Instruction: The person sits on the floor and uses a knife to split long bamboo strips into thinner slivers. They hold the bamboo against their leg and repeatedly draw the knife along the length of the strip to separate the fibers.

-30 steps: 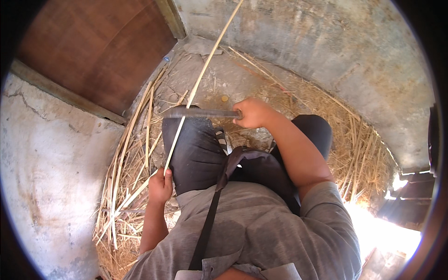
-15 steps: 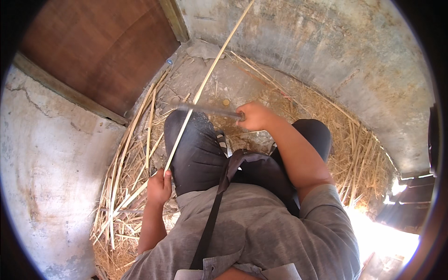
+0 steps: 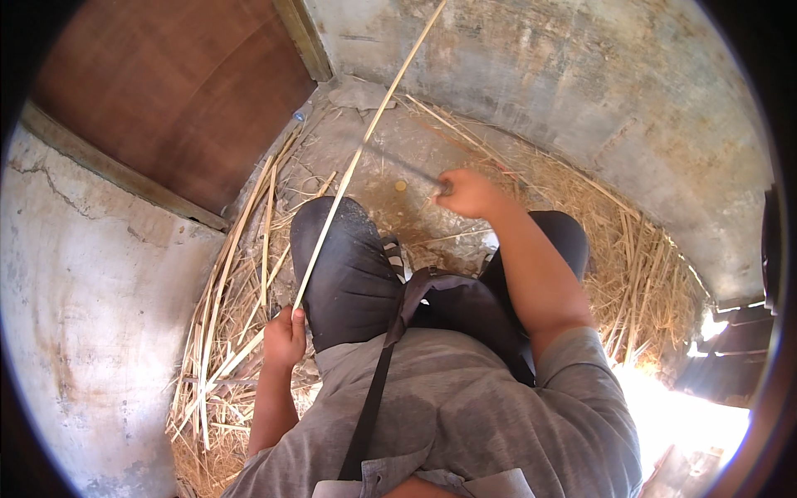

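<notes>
My left hand (image 3: 285,336) is closed round the lower end of a long pale bamboo strip (image 3: 338,203), low beside my left thigh. The strip slants up and away over my left knee toward the far wall. In my right hand (image 3: 473,194) is the handle of a knife (image 3: 405,168), held out ahead of my knees. Its blade is dark and smeared by motion, pointing left. The blade's far end meets the strip beyond the knee; I cannot tell whether it cuts in or slides along it.
Long split strips (image 3: 222,274) lie in a heap along the left wall. Fine shavings and more strips (image 3: 631,274) cover the floor on the right. A brown door panel (image 3: 174,91) stands at the far left, and a stained wall (image 3: 581,91) curves round ahead.
My right hand has moved outward and slightly right, carrying the knife farther up the strip, away from my knee. My left hand has stayed nearly in place, gripping the strip.
</notes>
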{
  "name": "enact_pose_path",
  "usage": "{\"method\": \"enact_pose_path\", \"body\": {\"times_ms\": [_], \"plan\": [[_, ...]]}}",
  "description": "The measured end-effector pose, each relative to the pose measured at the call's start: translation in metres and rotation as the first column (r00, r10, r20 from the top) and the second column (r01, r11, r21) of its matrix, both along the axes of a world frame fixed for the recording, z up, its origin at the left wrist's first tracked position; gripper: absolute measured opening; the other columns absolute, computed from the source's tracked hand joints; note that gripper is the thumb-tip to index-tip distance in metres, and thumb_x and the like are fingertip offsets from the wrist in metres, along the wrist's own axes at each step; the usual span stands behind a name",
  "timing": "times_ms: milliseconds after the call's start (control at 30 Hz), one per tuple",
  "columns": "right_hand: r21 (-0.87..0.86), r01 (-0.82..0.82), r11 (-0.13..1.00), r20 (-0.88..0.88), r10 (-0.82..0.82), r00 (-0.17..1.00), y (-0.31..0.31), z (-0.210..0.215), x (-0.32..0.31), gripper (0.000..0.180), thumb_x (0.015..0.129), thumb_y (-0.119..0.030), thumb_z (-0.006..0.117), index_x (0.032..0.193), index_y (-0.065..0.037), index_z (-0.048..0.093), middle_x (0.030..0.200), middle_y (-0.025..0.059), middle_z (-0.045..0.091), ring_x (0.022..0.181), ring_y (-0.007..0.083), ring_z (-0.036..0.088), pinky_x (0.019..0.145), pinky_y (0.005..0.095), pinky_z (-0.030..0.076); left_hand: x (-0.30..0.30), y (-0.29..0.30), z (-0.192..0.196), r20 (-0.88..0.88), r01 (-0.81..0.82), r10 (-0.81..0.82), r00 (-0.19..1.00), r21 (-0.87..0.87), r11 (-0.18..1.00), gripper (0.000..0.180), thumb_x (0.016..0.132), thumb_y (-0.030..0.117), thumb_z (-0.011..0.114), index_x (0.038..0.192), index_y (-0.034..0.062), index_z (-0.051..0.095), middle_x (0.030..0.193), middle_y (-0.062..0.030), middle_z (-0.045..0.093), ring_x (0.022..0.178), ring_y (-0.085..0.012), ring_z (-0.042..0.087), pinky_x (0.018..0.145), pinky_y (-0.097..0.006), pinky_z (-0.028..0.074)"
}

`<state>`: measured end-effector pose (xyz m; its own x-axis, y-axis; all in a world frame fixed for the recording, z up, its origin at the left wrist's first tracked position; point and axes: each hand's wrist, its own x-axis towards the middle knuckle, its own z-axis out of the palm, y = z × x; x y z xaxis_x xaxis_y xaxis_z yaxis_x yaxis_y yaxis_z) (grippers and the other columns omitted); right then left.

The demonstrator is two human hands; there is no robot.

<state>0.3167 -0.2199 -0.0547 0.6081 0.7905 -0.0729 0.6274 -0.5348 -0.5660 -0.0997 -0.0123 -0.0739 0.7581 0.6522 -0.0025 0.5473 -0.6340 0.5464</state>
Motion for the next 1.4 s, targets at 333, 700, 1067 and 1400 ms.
{"method": "enact_pose_path", "body": {"times_ms": [333, 700, 1067, 1400], "plan": [[-0.112, -0.365, 0.924, -0.003, 0.367, 0.930, 0.030, -0.006, -0.033, 0.042, 0.082, -0.036, 0.075, 0.111, -0.005, 0.072, 0.105, 0.0179, 0.073, 0.102, 0.0394, 0.068, 0.088, 0.0479, 0.055, -0.010, 0.004, -0.007, -0.011, 0.006, -0.006, 1.000, 0.019, 1.000, 0.049, 0.106, 0.042, 0.049, 0.082, 0.0011, 0.057, 0.067, -0.0239, 0.060, 0.065, -0.0470, 0.061, 0.059, -0.050, 0.047], [-0.006, -0.113, 0.994, -0.005, 0.113, 0.994, 0.013, -0.014, -0.009, 0.049, 0.082, -0.039, 0.076, 0.116, -0.004, 0.072, 0.112, 0.0214, 0.071, 0.108, 0.0400, 0.067, 0.095, 0.0455, 0.053, -0.004, 0.002, -0.005, -0.021, -0.010, 0.009, 1.000, -0.017, 1.000, 0.050, 0.106, 0.044, 0.048, 0.081, 0.0012, 0.057, 0.066, -0.0230, 0.059, 0.064, -0.0449, 0.062, 0.059, -0.048, 0.047], [-0.072, -0.263, 0.962, 0.024, 0.265, 0.964, 0.023, -0.019, -0.015, 0.044, 0.083, -0.040, 0.075, 0.114, -0.008, 0.073, 0.106, 0.0194, 0.072, 0.102, 0.0398, 0.068, 0.089, 0.0482, 0.054, -0.004, 0.001, -0.001, -0.026, 0.003, -0.002, 1.000, 0.016, 1.000, 0.050, 0.106, 0.044, 0.048, 0.081, 0.0016, 0.056, 0.065, -0.0231, 0.059, 0.064, -0.0453, 0.062, 0.059, -0.049, 0.047], [0.047, 0.107, 0.993, -0.068, -0.103, 0.992, 0.008, -0.023, 0.006, 0.056, 0.083, -0.045, 0.077, 0.118, -0.001, 0.070, 0.108, 0.0242, 0.071, 0.104, 0.0400, 0.068, 0.091, 0.0460, 0.053, -0.002, -0.001, 0.001, -0.031, -0.011, 0.011, 0.999, -0.001, 1.000, 0.049, 0.106, 0.044, 0.048, 0.083, 0.0011, 0.059, 0.065, -0.0226, 0.060, 0.064, -0.0445, 0.062, 0.060, -0.049, 0.047]]}}
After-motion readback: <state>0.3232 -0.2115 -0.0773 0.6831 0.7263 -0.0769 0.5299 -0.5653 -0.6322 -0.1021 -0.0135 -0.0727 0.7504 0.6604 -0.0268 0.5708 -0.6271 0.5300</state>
